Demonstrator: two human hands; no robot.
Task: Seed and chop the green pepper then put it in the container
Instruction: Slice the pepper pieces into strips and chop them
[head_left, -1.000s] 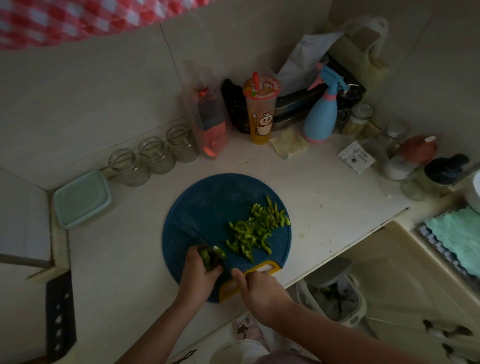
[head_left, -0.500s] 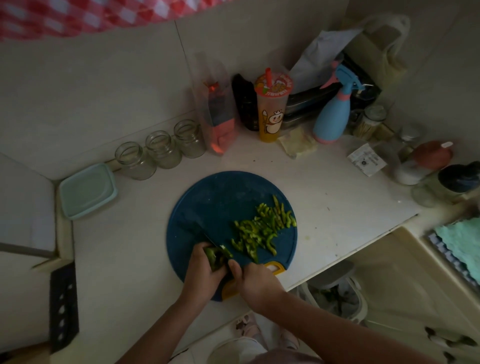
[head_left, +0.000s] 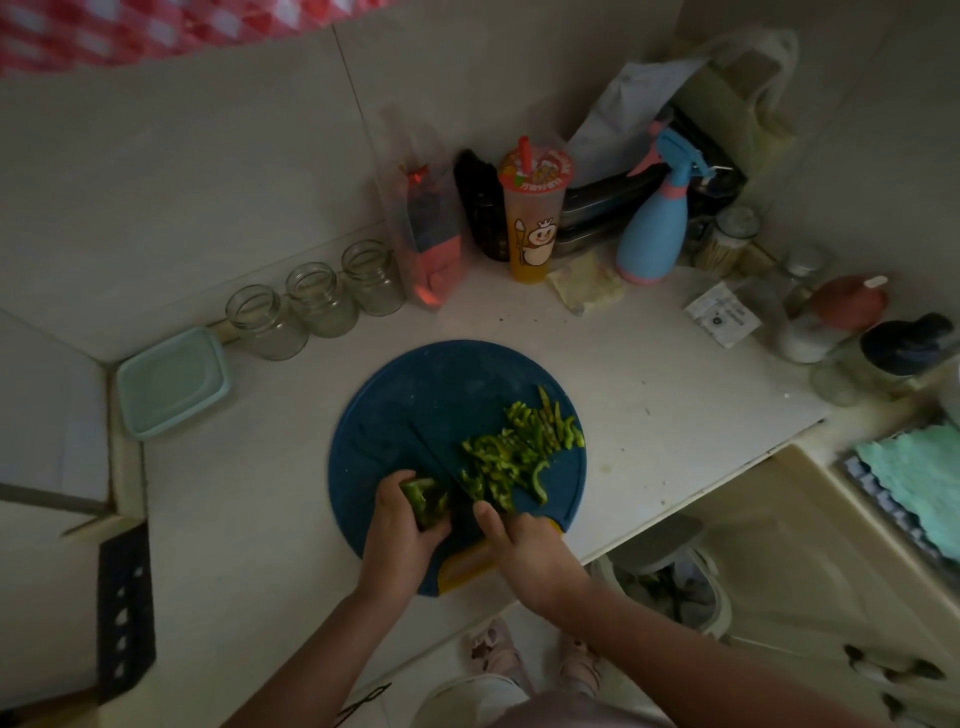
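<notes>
We are looking down on a pale counter (head_left: 649, 395) in dim light. A round blue cutting board (head_left: 410, 389) is lying near its front edge, its yellow grip (head_left: 467, 564) pointing toward the person.

Left hand (head_left: 397, 543): it is sitting over the near left part of the board, fingers curling down over an uncut pepper piece (head_left: 425, 501) and pinning it to the board.

Right hand (head_left: 524, 558): it is working just beside the left, fingers wrapping tightly round a knife (head_left: 440, 460), with one finger lying straight toward the blade. The handle is hiding inside the fist. The blade is dark and hard to pick out against the board. It is running away from the hand, between the pepper piece and the cut heap. We cannot tell whether its edge is touching the board.

Pepper strips (head_left: 519, 449): a loose heap is lying on the right half of the board, spreading from just by the right hand toward the far right rim.

Container (head_left: 174, 382): pale green and rectangular, it is sitting at the left end of the counter in the corner, well apart from the board. We cannot tell whether a lid is on it.

Along the wall, three glass jars (head_left: 317, 299) are standing in a row just right of the container. Farther right, a printed cup (head_left: 535, 223) and a blue spray bottle (head_left: 657, 228) are standing upright. A teal cloth (head_left: 919, 478) is lying off to the far right.
</notes>
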